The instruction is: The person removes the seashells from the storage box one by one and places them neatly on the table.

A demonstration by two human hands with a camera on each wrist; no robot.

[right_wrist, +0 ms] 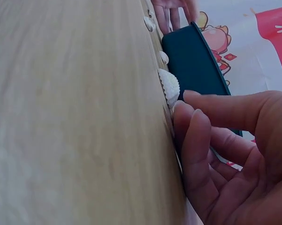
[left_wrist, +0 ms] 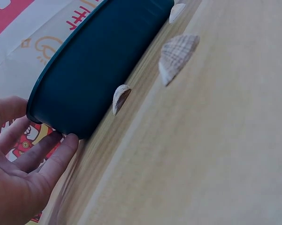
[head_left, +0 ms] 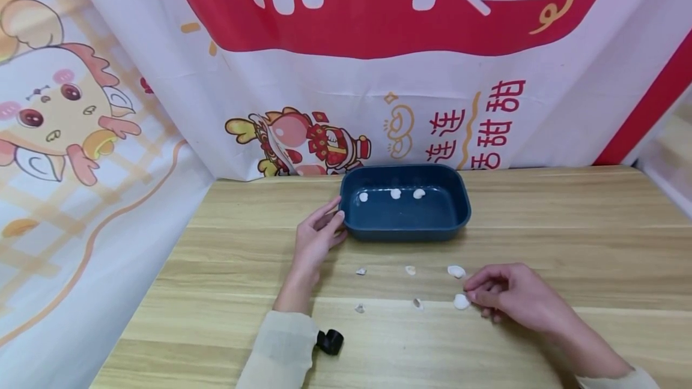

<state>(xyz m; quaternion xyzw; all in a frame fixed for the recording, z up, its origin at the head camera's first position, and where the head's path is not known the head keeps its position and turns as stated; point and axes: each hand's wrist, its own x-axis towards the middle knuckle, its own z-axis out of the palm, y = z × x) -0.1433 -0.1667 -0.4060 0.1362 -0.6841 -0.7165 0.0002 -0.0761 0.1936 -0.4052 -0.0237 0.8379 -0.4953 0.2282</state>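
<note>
My left hand (head_left: 316, 236) rests its fairly straight fingers against the left end of a dark blue rectangular bin (head_left: 400, 235), with fingertips at the rim and outer wall. Inside the bin lie three white seashells, one seashell (head_left: 364, 197) near its left end. At the right of the loose shells, my right hand (head_left: 513, 293) has its thumb and index fingertips right at the edge of a white ribbed seashell (head_left: 462, 301). In the right wrist view that ribbed shell (right_wrist: 169, 87) shows just beyond the fingertips, not between them. Another white seashell (head_left: 456, 271) lies just behind it.
Several more small shells sit in two rows before the bin, among them a grey-brown shell (head_left: 359, 308) and a pale shell (head_left: 411, 270). A black object (head_left: 330, 341) is by the left sleeve. Printed cloth (head_left: 335, 77) hangs behind the wooden table (head_left: 216, 293).
</note>
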